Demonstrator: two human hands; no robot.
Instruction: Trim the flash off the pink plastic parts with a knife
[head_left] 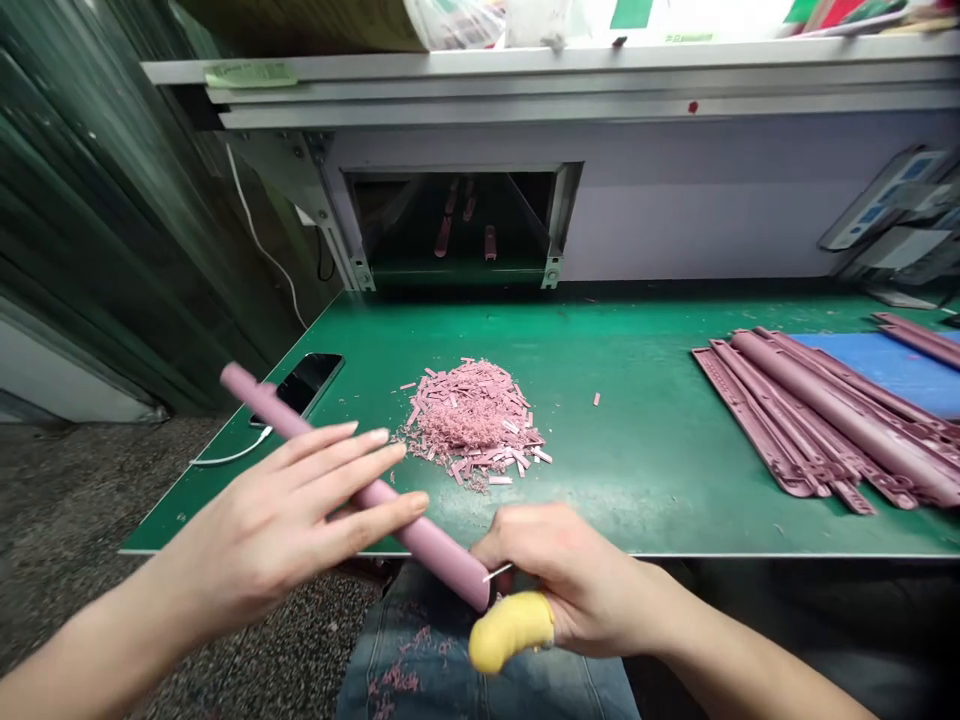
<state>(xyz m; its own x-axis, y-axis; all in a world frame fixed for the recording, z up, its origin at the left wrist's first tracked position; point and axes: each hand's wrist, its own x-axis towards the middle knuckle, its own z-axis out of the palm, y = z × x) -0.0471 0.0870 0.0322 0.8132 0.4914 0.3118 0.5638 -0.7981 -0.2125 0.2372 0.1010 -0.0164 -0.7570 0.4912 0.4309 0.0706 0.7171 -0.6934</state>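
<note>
A long pink plastic piece [442, 550] slants over the table's front edge, its far end near the phone and its near end above my lap. My left hand [300, 510] lies across its middle, the thumb and fingers around it. At its near end, my right hand [562, 580] is closed on a small tool with a thin metal blade [497, 572] that touches the piece's rim; the tool's handle is hidden. A yellow cover [511, 630] wraps my right thumb. Beyond my hands sits a heap of pink scraps and shavings [476, 415] on the green table [630, 450].
Several long pink pieces [817, 410] lie at the right, partly by a blue mat [885, 365]. A phone [307, 385] with a white cable rests at the left edge. Behind is an opening [465, 225] with pink pieces inside, under a metal shelf [525, 100].
</note>
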